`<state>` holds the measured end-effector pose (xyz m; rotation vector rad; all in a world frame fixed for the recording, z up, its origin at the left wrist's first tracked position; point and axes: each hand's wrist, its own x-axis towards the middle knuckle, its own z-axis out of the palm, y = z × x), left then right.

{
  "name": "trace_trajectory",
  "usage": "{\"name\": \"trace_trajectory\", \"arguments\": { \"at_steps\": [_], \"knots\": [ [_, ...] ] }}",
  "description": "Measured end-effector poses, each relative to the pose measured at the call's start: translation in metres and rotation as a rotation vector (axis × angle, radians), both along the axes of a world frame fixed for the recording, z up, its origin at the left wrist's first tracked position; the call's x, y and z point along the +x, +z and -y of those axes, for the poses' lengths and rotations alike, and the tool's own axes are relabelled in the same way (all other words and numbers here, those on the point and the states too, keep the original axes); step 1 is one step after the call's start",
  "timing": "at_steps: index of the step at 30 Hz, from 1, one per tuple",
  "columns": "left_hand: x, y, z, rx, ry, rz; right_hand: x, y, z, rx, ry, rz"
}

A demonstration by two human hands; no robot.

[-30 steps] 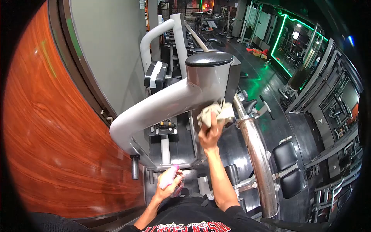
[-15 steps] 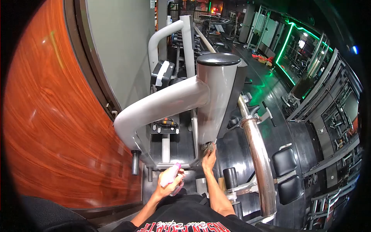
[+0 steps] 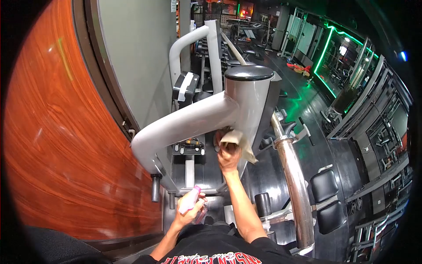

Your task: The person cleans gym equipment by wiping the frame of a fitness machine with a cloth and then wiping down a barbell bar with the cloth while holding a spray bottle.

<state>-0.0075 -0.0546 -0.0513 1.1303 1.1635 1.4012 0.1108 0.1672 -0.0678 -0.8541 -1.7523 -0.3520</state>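
Two hands are busy: the right hand (image 3: pixel 229 161) grasps a bunched cloth (image 3: pixel 234 137) against the grey post (image 3: pixel 251 100), just below where the thick tube (image 3: pixel 184 121) joins it, while the left hand (image 3: pixel 190 214) has its fingers curled around a spray bottle (image 3: pixel 189 201), well below the tube. The right fingers are partly covered by the cloth, which has one corner hanging loose; how much of it presses on the post I cannot tell. For wiping a rounded surface like this, a flatter fold should cover more than a bunch, with the fingers spread behind it and the loose corner tucked in. The joint under the tube probably calls for a fingertip worked into the seam. Holding the bottle clear of the post seems wise, to avoid knocks.
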Motion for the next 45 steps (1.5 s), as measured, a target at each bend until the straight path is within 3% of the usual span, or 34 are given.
{"name": "trace_trajectory", "arguments": {
  "at_steps": [1,3,6,8,9,10,12,13,14,16,17,18,20,21,24,25,27,29,31,32,34,35,36,38,41,42,44,45],
  "knots": [
    [0.001,-0.002,0.002,-0.005,0.003,0.001,0.009,-0.045,-0.003,-0.015,0.045,-0.030],
    [-0.002,-0.006,0.000,0.038,0.011,-0.029,0.028,-0.082,0.012,-0.205,-0.020,0.069],
    [-0.008,-0.008,0.004,0.053,0.038,0.006,0.054,-0.136,0.028,-0.267,-0.059,0.138],
    [-0.011,-0.010,0.007,0.049,0.035,0.029,0.067,-0.151,0.046,-0.446,-0.075,0.062],
    [-0.012,-0.011,0.009,0.041,0.038,0.024,0.070,-0.168,0.053,-0.645,-0.119,-0.098],
    [-0.012,-0.011,0.009,0.036,0.042,0.018,0.072,-0.183,0.054,-0.645,-0.121,-0.097],
    [-0.012,-0.014,0.010,0.039,0.041,0.011,0.077,-0.219,0.049,-1.011,-0.206,-0.703],
    [-0.012,-0.015,0.011,0.041,0.039,0.003,0.083,-0.255,0.037,-1.067,-0.181,-1.025],
    [-0.011,-0.015,0.012,0.038,0.036,0.002,0.082,-0.255,0.037,-1.069,-0.184,-1.028],
    [-0.010,-0.015,0.012,0.044,0.032,0.004,0.075,-0.246,0.025,-0.993,-0.025,-1.417],
    [-0.010,-0.015,0.013,0.041,0.029,0.005,0.071,-0.218,0.021,-1.118,0.079,-1.708],
    [-0.010,-0.015,0.013,0.040,0.025,0.015,0.076,-0.234,0.004,-1.116,0.074,-1.711],
    [-0.012,-0.014,0.014,0.040,0.016,0.018,0.088,-0.294,-0.045,-1.320,0.304,-2.037],
    [-0.013,-0.015,0.015,0.030,0.025,0.007,0.081,-0.285,-0.055,-1.246,0.425,-2.197],
    [-0.018,-0.017,0.014,0.025,0.044,-0.020,0.055,-0.222,-0.038,-1.205,0.309,-2.189],
    [-0.018,-0.020,0.012,0.002,0.070,-0.001,0.051,-0.181,-0.022,-1.391,0.386,-2.175],
    [-0.016,-0.023,0.009,-0.023,0.093,0.021,0.035,-0.117,-0.002,-1.328,0.510,-2.156],
    [-0.015,-0.018,0.006,-0.024,0.056,-0.004,0.033,-0.088,0.013,-1.265,0.625,-2.138],
    [-0.014,-0.014,0.004,-0.018,0.022,-0.029,0.035,-0.068,0.024,-1.088,0.693,-1.076],
    [-0.014,-0.013,0.002,-0.015,0.002,-0.010,0.034,-0.034,0.036,-1.084,0.690,-1.078],
    [-0.012,-0.015,0.000,-0.013,-0.020,0.013,0.027,0.054,0.065,-0.971,1.045,-1.877],
    [-0.012,-0.018,-0.002,-0.006,-0.028,0.014,0.023,0.067,0.068,-0.800,0.862,-1.776],
    [-0.012,-0.019,-0.003,0.003,-0.035,0.012,0.017,0.094,0.070,-0.626,0.520,-1.598],
    [-0.010,-0.017,-0.003,0.007,-0.033,0.007,0.024,0.077,0.050,-0.283,0.171,-1.001],
    [-0.011,-0.019,-0.002,0.006,-0.025,0.016,0.038,0.066,0.009,-0.025,-0.105,-0.297],
    [-0.011,-0.020,-0.001,0.004,-0.029,0.026,0.039,0.039,-0.006,-0.097,-0.052,-0.315],
    [-0.012,-0.018,0.000,-0.005,-0.035,0.020,0.042,0.011,-0.022,0.144,-0.181,-0.281],
    [-0.013,-0.018,0.000,-0.011,-0.038,0.015,0.046,-0.003,-0.021,0.008,-0.174,-0.300]
  ]
}}
